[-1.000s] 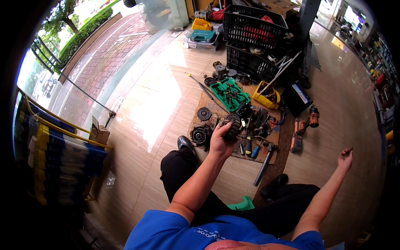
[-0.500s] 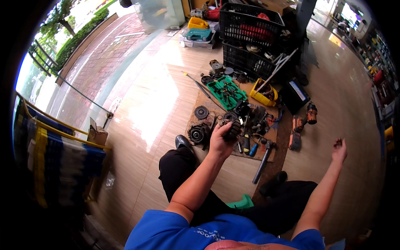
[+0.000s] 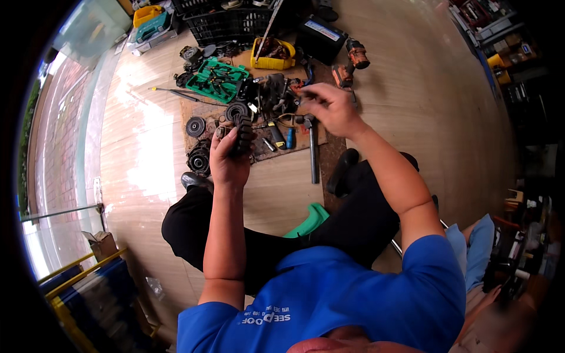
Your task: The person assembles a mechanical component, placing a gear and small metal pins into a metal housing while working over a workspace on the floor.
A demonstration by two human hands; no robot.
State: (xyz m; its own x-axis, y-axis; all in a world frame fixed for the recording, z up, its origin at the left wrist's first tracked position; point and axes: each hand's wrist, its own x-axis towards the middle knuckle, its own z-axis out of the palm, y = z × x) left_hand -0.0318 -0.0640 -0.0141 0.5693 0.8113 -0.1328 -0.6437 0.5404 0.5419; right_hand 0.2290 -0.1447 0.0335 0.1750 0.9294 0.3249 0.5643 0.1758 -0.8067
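Note:
Gripped in my left hand (image 3: 231, 159) is a dark round metal part (image 3: 243, 134) with blocky teeth around its rim. It is raised above the parts mat. My right hand (image 3: 336, 110) hangs in the air to the right, over the mat's edge, with fingers apart and nothing seen in them. Below it lies a hammer (image 3: 313, 150) with a long metal handle. Between my hands on the mat are a blue-handled screwdriver (image 3: 290, 138) and a black-and-yellow tool (image 3: 276, 135). A ribbed pulley-like disc (image 3: 195, 126) and a round dark housing (image 3: 200, 157) lie left of my left hand.
Beyond are an open green tool case (image 3: 216, 80), a yellow container (image 3: 273, 54), a black battery (image 3: 321, 38) and a black crate (image 3: 226, 26). Orange cordless tools (image 3: 357, 54) stand at the right. A green stool (image 3: 311, 219) shows between my legs. Another person (image 3: 479, 253) is at the lower right.
My view has turned to the right. My right hand has come in from far out on the right to above the mat's right edge. The left hand still holds the toothed part.

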